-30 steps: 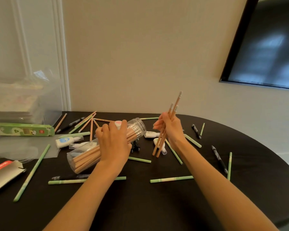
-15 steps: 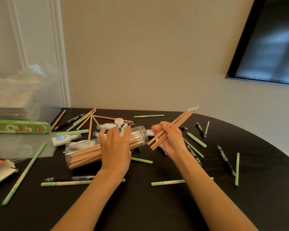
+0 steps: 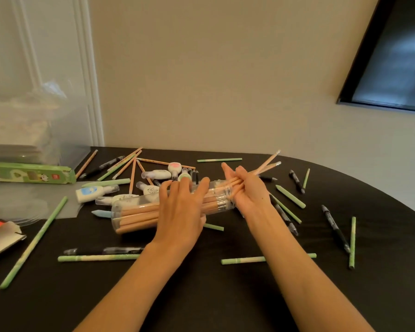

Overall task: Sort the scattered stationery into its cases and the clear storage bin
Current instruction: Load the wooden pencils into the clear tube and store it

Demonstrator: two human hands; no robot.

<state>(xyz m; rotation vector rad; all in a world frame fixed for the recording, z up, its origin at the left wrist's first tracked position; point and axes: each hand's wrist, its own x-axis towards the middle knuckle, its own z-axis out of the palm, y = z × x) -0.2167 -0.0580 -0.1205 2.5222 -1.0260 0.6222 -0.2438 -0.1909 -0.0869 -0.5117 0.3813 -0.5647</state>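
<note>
The clear tube (image 3: pixel 139 215), lying on its side on the table (image 3: pixel 249 295) and packed with pencils, is being gripped by the left hand (image 3: pixel 181 208). A few pencils (image 3: pixel 265 165) are being pinched in the curled right hand (image 3: pixel 248 190) at the tube's mouth.

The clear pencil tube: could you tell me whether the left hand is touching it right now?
Touching. In the head view the left hand lies across the clear pencil tube, its fingers wrapped over the top.
</note>
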